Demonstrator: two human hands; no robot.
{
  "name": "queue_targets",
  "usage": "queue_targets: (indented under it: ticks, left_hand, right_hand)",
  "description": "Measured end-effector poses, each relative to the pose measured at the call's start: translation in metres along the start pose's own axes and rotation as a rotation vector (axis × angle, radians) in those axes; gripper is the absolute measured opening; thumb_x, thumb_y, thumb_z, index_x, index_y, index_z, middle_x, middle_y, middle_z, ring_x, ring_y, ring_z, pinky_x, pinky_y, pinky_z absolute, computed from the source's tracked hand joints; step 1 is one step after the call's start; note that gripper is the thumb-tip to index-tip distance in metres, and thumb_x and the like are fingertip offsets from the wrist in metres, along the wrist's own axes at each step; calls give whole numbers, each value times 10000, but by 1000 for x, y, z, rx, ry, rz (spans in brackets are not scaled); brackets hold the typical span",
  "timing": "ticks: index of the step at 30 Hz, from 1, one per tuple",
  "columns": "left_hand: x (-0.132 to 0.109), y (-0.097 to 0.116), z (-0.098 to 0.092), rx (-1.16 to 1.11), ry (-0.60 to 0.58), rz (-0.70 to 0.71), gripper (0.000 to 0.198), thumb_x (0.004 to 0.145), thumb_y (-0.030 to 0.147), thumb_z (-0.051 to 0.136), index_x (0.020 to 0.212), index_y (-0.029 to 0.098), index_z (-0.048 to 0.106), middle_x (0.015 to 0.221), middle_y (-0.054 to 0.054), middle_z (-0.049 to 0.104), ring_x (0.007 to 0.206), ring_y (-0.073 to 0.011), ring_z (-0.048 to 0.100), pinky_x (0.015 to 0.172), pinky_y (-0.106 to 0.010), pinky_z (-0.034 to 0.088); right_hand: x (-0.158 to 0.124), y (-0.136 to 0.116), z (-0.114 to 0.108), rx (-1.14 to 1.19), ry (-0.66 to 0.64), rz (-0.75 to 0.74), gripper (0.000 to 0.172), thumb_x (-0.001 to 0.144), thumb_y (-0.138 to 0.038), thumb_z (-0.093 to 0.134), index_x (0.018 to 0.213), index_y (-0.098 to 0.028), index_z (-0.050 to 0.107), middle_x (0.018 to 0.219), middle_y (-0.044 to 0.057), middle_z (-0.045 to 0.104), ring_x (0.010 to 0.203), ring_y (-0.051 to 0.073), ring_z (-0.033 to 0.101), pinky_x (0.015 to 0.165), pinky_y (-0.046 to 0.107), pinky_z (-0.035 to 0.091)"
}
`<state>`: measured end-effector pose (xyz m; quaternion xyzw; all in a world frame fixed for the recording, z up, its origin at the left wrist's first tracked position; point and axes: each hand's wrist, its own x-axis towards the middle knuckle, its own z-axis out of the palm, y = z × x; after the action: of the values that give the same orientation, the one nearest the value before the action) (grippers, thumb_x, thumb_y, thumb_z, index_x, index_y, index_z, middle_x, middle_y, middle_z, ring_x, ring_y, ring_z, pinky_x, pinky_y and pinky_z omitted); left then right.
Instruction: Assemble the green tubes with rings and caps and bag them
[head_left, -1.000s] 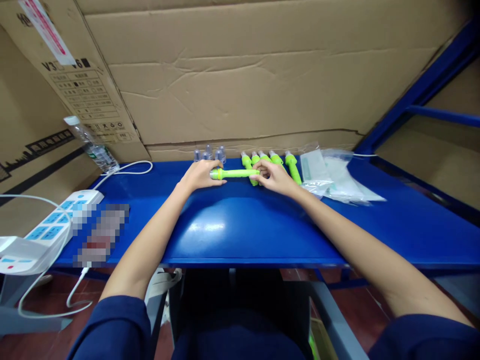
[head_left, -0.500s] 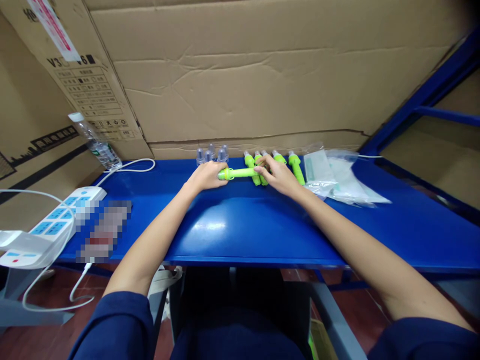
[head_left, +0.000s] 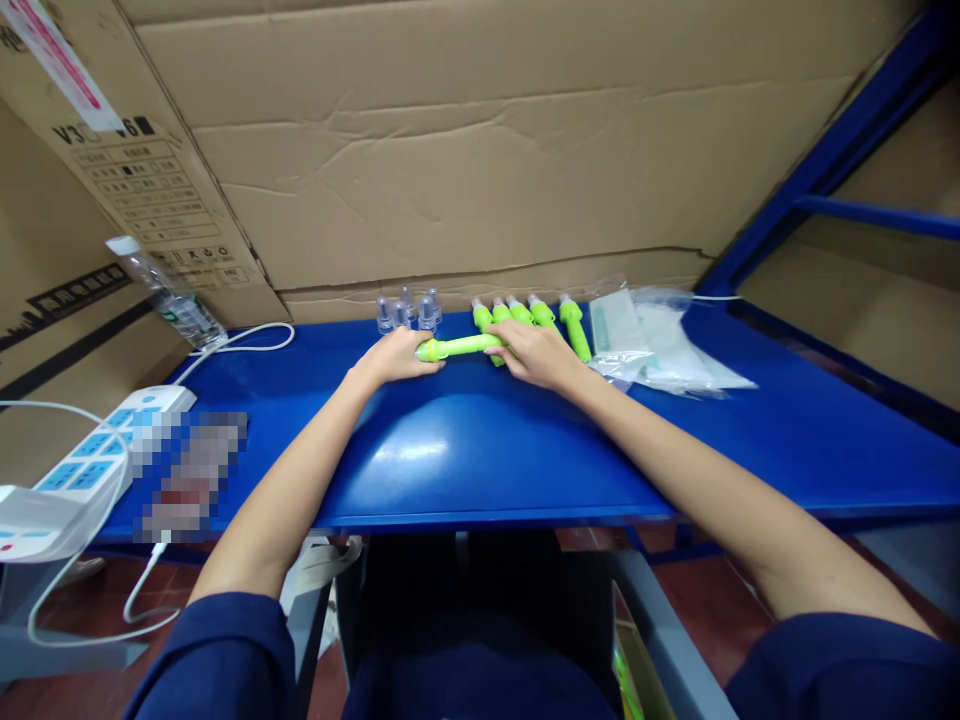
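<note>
Both hands hold one bright green stick (head_left: 465, 345) level, a little above the blue table (head_left: 480, 450). My left hand (head_left: 397, 358) is closed around its left end, where a ring collar and a bit of a clear tip show. My right hand (head_left: 534, 352) grips the opposite end, its fingers wrapped over it and hiding that end. Just behind my left hand stand several clear plastic caps (head_left: 427, 312). Several like green sticks with clear tips lie in a row behind and beside my right hand, the rightmost green stick (head_left: 575, 328) a little apart.
Clear plastic bags (head_left: 660, 345) lie to the right of the row. On the left are a leaning water bottle (head_left: 176, 300), a white power strip (head_left: 112, 440) and a blurred phone (head_left: 195, 475) on a charging cable. A cardboard wall (head_left: 480, 150) closes off the back.
My right hand's fingers have closed further over the stick's right end. The whole view has shifted slightly, so the table things appear further left.
</note>
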<state>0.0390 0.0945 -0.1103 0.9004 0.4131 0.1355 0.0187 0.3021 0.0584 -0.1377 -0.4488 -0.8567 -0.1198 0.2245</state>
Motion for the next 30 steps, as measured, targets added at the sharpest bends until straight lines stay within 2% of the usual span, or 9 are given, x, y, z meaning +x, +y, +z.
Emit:
queue_targets:
  ticks: [5, 9, 12, 17, 20, 23, 25, 28, 30]
  left_hand:
    - [0, 4, 0, 100, -26, -3, 355, 841, 457, 640, 1003, 150, 709, 815, -93, 727, 715, -217, 672, 619, -270, 428]
    - [-1, 7, -1, 182, -28, 2, 338, 870, 426, 589, 1036, 155, 704, 868, -111, 743, 780, -247, 708, 674, -291, 474]
    - [-3, 11, -3, 240, -42, -2, 327, 880, 396, 563, 1058, 159, 701, 878, -121, 747, 808, -267, 722, 696, -307, 487]
    - [-4, 16, -5, 273, -28, 4, 302, 852, 363, 575, 1045, 169, 703, 865, -124, 746, 804, -282, 722, 682, -318, 479]
    - [-3, 13, -5, 178, -34, -22, 271, 814, 378, 598, 949, 171, 711, 812, -101, 735, 739, -251, 700, 622, -295, 446]
    - [-2, 6, -6, -32, -95, -46, 247, 766, 395, 626, 828, 166, 694, 709, -52, 694, 651, -199, 643, 558, -269, 397]
    - [-1, 0, -7, -187, -178, -61, 271, 733, 434, 654, 770, 167, 673, 644, -17, 653, 593, -169, 593, 527, -260, 374]
    - [-1, -6, -6, -308, -281, -96, 337, 689, 503, 691, 742, 173, 649, 588, 14, 601, 529, -147, 537, 490, -258, 344]
    - [-1, -6, -6, -306, -303, -94, 346, 686, 513, 695, 733, 175, 640, 580, 18, 589, 519, -145, 528, 483, -257, 334]
  right_hand:
    - [0, -1, 0, 39, -14, 61, 366, 1008, -314, 396, 1198, -127, 646, 1164, 168, 716, 1011, 294, 667, 781, 366, 477]
    - [2, -5, -2, 144, -55, 188, 364, 1006, -354, 380, 1036, -157, 684, 899, 118, 731, 793, 254, 650, 701, 347, 430]
    - [3, -4, -3, 260, -93, 248, 459, 1022, -453, 332, 830, -178, 645, 699, 71, 646, 653, 214, 583, 656, 343, 405]
    - [5, 5, 1, 435, -159, 239, 681, 1007, -673, 192, 696, -202, 572, 616, 57, 555, 593, 206, 531, 598, 359, 426]
    - [6, 3, 5, 396, -146, 225, 702, 1013, -671, 151, 787, -198, 617, 670, 77, 598, 640, 235, 579, 637, 387, 472]
    - [6, -6, 4, 289, -36, 126, 599, 1030, -615, 239, 1053, -178, 648, 963, 130, 689, 835, 270, 653, 761, 412, 508]
    - [4, -12, 2, 216, -8, 42, 567, 1008, -630, 345, 1187, -172, 627, 1140, 154, 673, 930, 285, 665, 790, 407, 513]
    - [2, -18, 0, 102, -23, -7, 612, 962, -679, 436, 1240, -165, 618, 1180, 170, 663, 952, 306, 673, 762, 395, 515]
    - [1, -18, 0, 42, -42, -7, 614, 971, -676, 420, 1225, -155, 623, 1153, 178, 675, 953, 318, 677, 752, 396, 513]
